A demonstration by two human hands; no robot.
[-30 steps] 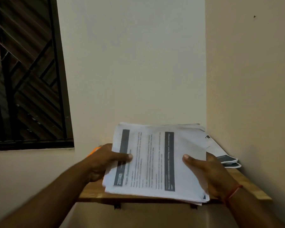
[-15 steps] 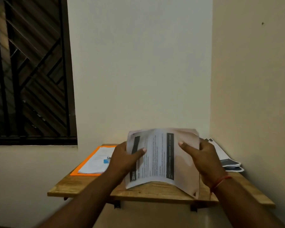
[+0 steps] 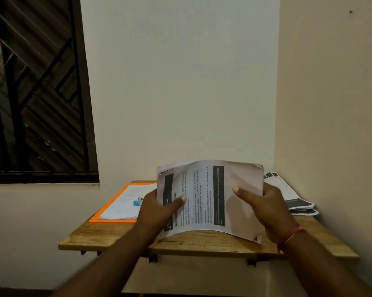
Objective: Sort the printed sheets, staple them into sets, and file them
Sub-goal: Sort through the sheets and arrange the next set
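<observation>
We see the stack of printed sheets (image 3: 204, 200) standing on its lower long edge on the counter (image 3: 202, 243), near the middle. Its long axis runs left to right, the printed face is toward us, and the lines of text run up the page. The stack bows, its lower middle lifted off the wood. The left hand (image 3: 157, 209) has its grip round the left edge and the right hand (image 3: 264, 206) round the right edge, thumbs on the front. A red thread (image 3: 290, 237) circles the right wrist.

To the far left lies an orange folder (image 3: 108, 209), open, holding loose sheets (image 3: 125, 204) with a small blue object (image 3: 137, 203) on top. To the right, against the side wall, lies another pile of sheets (image 3: 294, 200). A barred window (image 3: 35, 88) stands further left.
</observation>
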